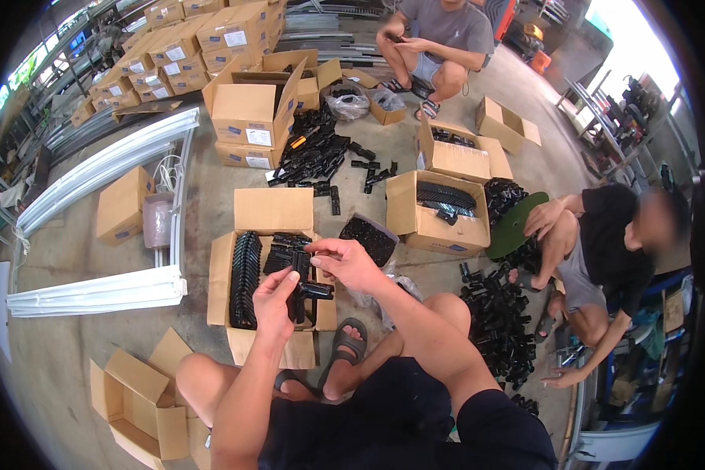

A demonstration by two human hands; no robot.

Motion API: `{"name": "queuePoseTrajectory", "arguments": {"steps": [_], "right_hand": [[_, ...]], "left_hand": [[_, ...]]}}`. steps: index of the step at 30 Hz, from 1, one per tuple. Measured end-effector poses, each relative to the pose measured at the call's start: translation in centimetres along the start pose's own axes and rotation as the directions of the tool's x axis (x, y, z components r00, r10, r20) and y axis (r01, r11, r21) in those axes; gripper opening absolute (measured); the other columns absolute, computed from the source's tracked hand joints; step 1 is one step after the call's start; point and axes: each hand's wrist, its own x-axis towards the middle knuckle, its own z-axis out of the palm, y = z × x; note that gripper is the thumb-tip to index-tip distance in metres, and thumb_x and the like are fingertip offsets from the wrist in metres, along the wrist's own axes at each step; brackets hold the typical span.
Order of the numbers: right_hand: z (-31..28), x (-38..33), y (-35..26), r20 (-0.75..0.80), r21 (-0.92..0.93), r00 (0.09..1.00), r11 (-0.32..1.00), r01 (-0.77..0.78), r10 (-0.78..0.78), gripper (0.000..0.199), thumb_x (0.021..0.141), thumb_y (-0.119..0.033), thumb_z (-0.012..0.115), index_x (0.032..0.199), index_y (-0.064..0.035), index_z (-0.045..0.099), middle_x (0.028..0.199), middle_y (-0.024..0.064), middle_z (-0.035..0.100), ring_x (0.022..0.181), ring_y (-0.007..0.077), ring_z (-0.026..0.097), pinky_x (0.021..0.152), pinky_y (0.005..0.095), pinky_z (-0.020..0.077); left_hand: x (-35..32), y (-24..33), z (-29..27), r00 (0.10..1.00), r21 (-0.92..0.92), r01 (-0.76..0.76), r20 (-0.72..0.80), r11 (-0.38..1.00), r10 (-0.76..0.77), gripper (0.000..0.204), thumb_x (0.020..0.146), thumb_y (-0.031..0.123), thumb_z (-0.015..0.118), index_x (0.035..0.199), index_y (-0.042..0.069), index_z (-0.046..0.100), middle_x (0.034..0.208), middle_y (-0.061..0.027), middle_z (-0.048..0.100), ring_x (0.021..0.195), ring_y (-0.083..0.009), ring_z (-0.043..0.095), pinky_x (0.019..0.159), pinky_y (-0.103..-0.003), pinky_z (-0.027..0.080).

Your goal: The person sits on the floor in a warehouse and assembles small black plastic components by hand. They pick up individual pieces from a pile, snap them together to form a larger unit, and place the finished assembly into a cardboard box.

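My left hand [274, 301] grips a black plastic part [301, 288] from below, held upright over an open cardboard box [220, 276]. My right hand [345, 262] pinches the top of the same black part with thumb and fingers. The box below holds a curved row of stacked black parts [244, 278] on its left side and looser ones at the right. I am crouched, knees on both sides and a sandalled foot [346, 352] beside the box.
A seated person [603, 251] at the right reaches into a heap of black parts [497, 321]. Another person [439, 39] crouches at the back. More open boxes [439, 207], a pile of black parts [313, 153], stacked cartons [188, 47] and white profiles [102, 168] surround me.
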Motion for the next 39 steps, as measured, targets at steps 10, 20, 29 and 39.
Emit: {"name": "queuePoseTrajectory", "arguments": {"steps": [10,20,29,39], "right_hand": [[-1.4,-0.5,1.4,0.023,0.01,0.993,0.993,0.12,-0.12,0.022,0.096,-0.008,0.068,0.116,-0.0013,0.073,0.088,0.0008,0.071,0.072,0.0065,0.06,0.065,0.0242,0.0512],[-2.1,0.6,1.9,-0.222,0.12,0.974,0.99,0.078,-0.05,0.013,0.096,-0.014,0.071,0.098,-0.0012,0.072,0.076,-0.0036,0.066,0.064,0.004,0.055,0.058,0.0221,0.0469],[-1.2,0.2,1.0,-0.116,0.144,0.993,0.99,-0.006,0.023,0.016,0.096,-0.006,0.068,0.109,0.0008,0.074,0.086,0.0002,0.071,0.071,0.005,0.059,0.065,0.0218,0.0503],[-0.9,0.5,2.2,-0.077,0.163,0.995,0.985,-0.055,0.069,0.019,0.093,-0.001,0.069,0.111,0.0041,0.072,0.096,0.0063,0.074,0.082,0.0089,0.065,0.075,0.024,0.0527]], "left_hand": [[0.0,0.6,0.7,0.965,-0.004,0.226,0.14,0.974,-0.224,0.016,0.096,0.006,0.068,0.111,0.001,0.068,0.099,-0.0103,0.074,0.086,-0.0165,0.072,0.077,-0.033,0.06],[1.3,-0.6,1.2,0.997,0.004,0.078,0.018,0.997,-0.078,0.023,0.094,0.004,0.071,0.115,-0.003,0.066,0.103,-0.014,0.073,0.091,-0.0197,0.071,0.085,-0.032,0.058],[1.5,-1.2,0.3,0.997,0.03,-0.051,-0.059,0.998,0.052,0.02,0.093,0.002,0.073,0.112,-0.003,0.069,0.101,-0.0089,0.074,0.086,-0.0117,0.069,0.079,-0.025,0.057],[1.7,-1.8,0.7,0.983,0.113,-0.165,-0.059,0.98,0.172,0.022,0.093,0.001,0.073,0.113,-0.005,0.069,0.103,-0.0083,0.074,0.087,-0.0085,0.067,0.08,-0.022,0.055]]}}
